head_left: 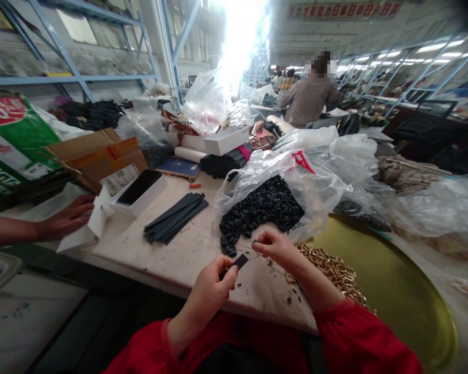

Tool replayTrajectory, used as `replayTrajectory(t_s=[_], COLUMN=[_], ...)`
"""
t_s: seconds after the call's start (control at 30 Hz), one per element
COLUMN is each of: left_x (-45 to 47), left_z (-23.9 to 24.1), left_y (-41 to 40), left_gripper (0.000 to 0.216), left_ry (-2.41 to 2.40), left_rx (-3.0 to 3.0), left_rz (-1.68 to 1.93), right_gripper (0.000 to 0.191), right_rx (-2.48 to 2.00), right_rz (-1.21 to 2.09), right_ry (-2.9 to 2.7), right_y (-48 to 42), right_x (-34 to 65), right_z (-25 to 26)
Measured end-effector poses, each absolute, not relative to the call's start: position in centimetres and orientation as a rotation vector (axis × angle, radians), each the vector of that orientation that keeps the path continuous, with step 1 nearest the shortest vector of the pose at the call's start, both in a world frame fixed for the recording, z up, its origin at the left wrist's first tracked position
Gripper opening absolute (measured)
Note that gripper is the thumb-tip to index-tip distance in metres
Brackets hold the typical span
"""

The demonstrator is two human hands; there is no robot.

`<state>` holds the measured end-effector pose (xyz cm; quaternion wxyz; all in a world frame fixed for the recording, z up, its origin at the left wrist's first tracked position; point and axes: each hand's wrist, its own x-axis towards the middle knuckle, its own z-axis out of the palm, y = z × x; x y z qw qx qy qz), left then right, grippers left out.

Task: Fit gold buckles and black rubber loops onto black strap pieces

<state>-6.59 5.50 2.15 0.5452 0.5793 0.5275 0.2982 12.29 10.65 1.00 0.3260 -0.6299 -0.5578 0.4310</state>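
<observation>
- Left hand (pixel 210 288): curled nearly closed, thumb + forefinger pinching a small flat black strip piece (pixel 239 261); the piece sticks out up and to the right of the fingertips, over the table (pixel 179 254).
- Right hand (pixel 275 246): fingers bent in, tips pinched together; seems to grip sth tiny, too small to tell what. Sits just right of the strip piece, close to the left hand, not touching it.
- Just beyond both hands: pile of small black rings (pixel 261 208), matte, rubbery-looking, spilling from a crinkly clear plastic bag (pixel 315 182); red patch on the bag, print not legible.
- Right of the right wrist: heap of shiny gold-colour metal chain pieces (pixel 335 272) lying at the edge of a round, smooth olive-gold tray (pixel 393 280).
- Left of the left hand, further up the table: bundle of long flat dark strips (pixel 175 218), then a white shallow box (pixel 138 193) w/ black contents.
- Far left: another person's hand (pixel 68 218) flat on white paper; beyond it brown cardboard boxes (pixel 97 153) w/ a printed label, text too small.
- Green sack (pixel 11 140) far left, red patch w/ white "00" + partial white letters "INGTE".
- Red banner (pixel 343 10) overhead far off, characters unreadable; a seated person (pixel 310 96) works at the far end.
- Red sleeves on both arms.
</observation>
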Motion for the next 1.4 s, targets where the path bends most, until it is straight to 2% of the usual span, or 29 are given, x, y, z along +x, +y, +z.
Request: replayTrajectory(t_s=[0.17,0.33,0.47,0.63,0.87,1.03,1.13,1.2,1.4], left_x=[-6.1,-6.3,-6.9,-7.2,-6.9,-7.2,-7.3,-7.4,-7.4], left_z=[3.1,3.0,2.9,2.9,3.0,2.9,2.1,1.8,2.2], left_y=[3.3,1.2,0.5,0.1,-0.1,0.3,0.7,1.0,1.6], left_gripper=[0.02,0.02,0.021,0.023,0.015,0.031,0.028,0.027,0.014], left_ry=[1.26,1.296,1.229,1.132,1.009,0.988,1.069,1.127,1.301], left_rx=[1.591,1.719,1.557,1.269,1.415,1.468,1.468,1.482,1.576], left_rz=[0.791,0.704,0.587,0.459,0.517,0.513,0.511,0.489,0.374], right_gripper=[0.031,0.033,0.031,0.025,0.032,0.031,0.028,0.032,0.047], right_rx=[-1.302,-1.302,-1.36,-1.309,-1.162,-1.144,-1.208,-1.244,-1.066], right_rz=[1.46,1.311,1.232,1.32,1.567,1.583,1.501,1.47,1.73], right_ry=[-1.173,-1.013,-1.09,-1.053,-0.809,-0.707,-0.887,-0.937,-0.591], right_y=[3.7,0.8,-0.4,-2.1,-2.7,-2.6,-2.8,-3.0,-3.2], right_x=[10.3,8.9,8.8,8.9,8.4,8.0,8.0,8.3,8.8], right_z=[2.3,1.1,1.0,1.4,-0.2,-0.3,-0.8,-1.0,-1.3])
